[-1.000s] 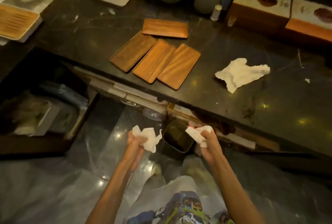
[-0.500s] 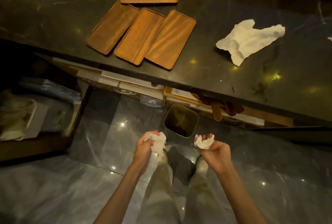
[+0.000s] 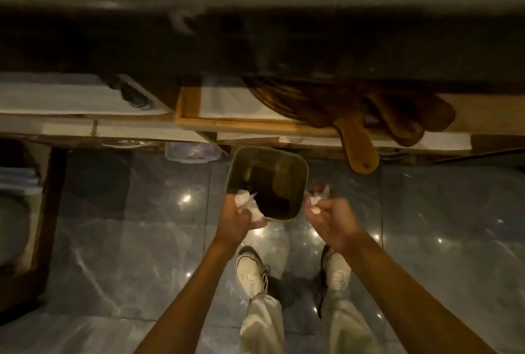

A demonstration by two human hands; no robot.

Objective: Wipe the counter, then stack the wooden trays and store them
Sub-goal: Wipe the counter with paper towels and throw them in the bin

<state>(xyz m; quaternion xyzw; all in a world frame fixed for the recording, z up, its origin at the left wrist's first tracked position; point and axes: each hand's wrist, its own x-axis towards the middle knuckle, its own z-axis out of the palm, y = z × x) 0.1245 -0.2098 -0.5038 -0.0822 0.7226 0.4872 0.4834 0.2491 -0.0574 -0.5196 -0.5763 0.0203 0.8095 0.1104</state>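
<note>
Two tissue wads, one per hand, at bin mouth, frame centre. Left hand grip pinching crumpled tissue over bin's near-left rim; right hand grip curled round smaller wad just beside right rim. Step, by my read: binning used wipes, end of wiping phase. Next: release both over opening; right wad needs shift inward first, else lands on floor. Vs 0.5 s ago: view tipped down, wooden trays + desk top gone out of frame, only desk edge across upper frame; hands closer to bin.
</note>
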